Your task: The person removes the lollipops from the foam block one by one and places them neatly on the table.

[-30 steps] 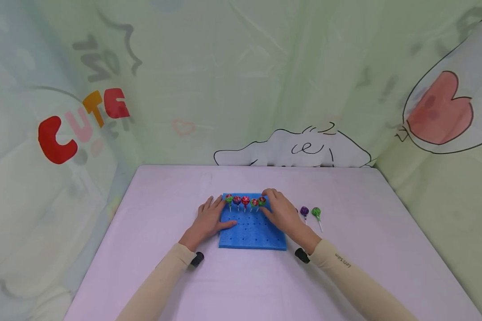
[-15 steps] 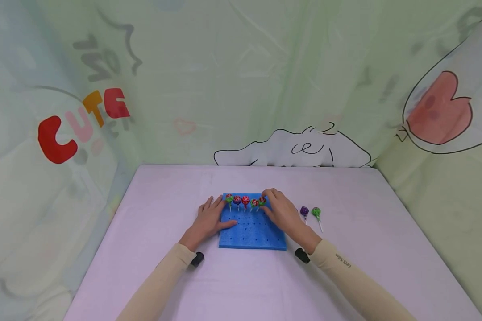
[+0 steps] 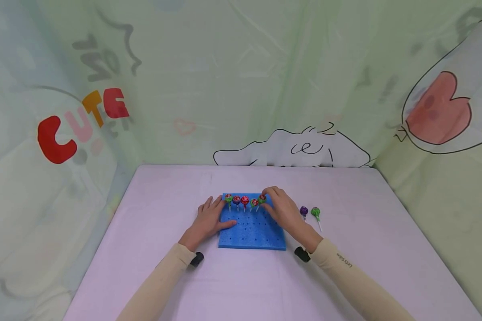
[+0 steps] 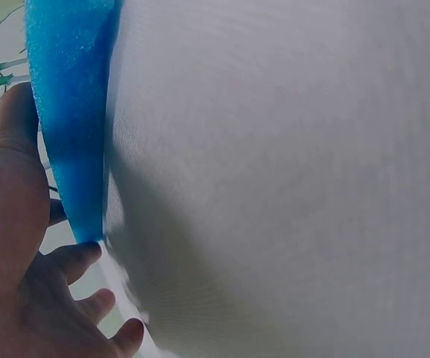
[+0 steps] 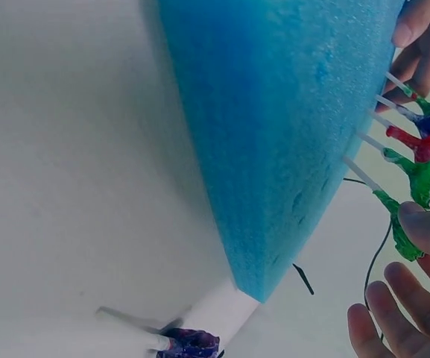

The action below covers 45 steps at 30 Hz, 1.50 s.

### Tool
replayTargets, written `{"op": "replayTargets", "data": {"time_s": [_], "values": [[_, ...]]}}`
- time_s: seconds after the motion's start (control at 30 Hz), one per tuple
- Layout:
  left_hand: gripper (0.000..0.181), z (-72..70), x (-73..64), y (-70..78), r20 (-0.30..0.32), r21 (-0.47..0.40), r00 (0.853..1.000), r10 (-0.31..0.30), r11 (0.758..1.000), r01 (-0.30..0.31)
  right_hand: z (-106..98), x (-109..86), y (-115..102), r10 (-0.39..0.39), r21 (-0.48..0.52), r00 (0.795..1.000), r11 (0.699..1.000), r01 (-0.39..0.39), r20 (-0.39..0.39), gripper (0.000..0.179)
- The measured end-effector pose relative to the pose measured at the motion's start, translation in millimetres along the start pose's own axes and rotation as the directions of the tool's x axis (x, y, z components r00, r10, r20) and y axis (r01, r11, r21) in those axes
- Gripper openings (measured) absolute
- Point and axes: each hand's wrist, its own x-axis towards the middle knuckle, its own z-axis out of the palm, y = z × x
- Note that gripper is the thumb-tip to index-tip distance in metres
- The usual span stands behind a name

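Observation:
A blue foam board (image 3: 251, 234) with small holes lies on the table. Along its far edge several wrapped lollipops (image 3: 245, 200) stand in a row on white sticks. My right hand (image 3: 284, 213) pinches the head of the green lollipop (image 3: 263, 199) at the row's right end between thumb and fingers. In the right wrist view this green lollipop (image 5: 386, 201) leans slightly, its stick meeting the board. My left hand (image 3: 206, 222) rests at the board's left edge, thumb laid over the top and fingers extended along the side.
Right of the board, a purple lollipop (image 3: 303, 211) and another green-wrapped lollipop (image 3: 315, 212) lie on the pale tablecloth (image 3: 365, 214). Printed fabric walls (image 3: 176, 89) enclose the table at the back and both sides.
My right hand has shifted up very slightly along with the pinched green lollipop. My left hand stays in place on the board.

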Motion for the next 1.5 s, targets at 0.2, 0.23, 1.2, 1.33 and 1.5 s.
{"op": "replayTargets", "data": {"time_s": [0.2,0.23,1.2,1.33,1.5], "values": [[0.085,1.9,0.6,-1.3,-0.017,-0.003,1.0,0.017,1.0,-0.017,-4.4,0.8,-1.0,0.037,0.036,0.999,0.999,-0.037,-0.003,0.032],[0.085,1.7,0.4,-1.2,-0.015,-0.004,1.0,0.015,1.0,-0.015,-5.0,0.8,-1.1,0.04,0.039,0.999,0.998,-0.039,-0.003,0.032],[0.086,-2.0,-2.4,0.3,-0.014,-0.019,1.0,0.025,1.0,-0.025,-20.8,-4.2,15.9,0.078,0.059,0.988,0.994,-0.086,0.131,0.032],[0.086,-1.6,-2.2,-0.6,-0.006,-0.017,1.0,0.023,1.0,-0.023,-21.4,-6.4,20.8,0.076,0.067,0.986,0.994,-0.087,0.148,0.031],[0.086,-1.7,-2.5,-0.8,-0.01,-0.02,1.0,0.024,1.0,-0.024,-22.6,-9.5,25.6,0.079,0.076,0.981,0.993,-0.093,0.178,0.029]]}}
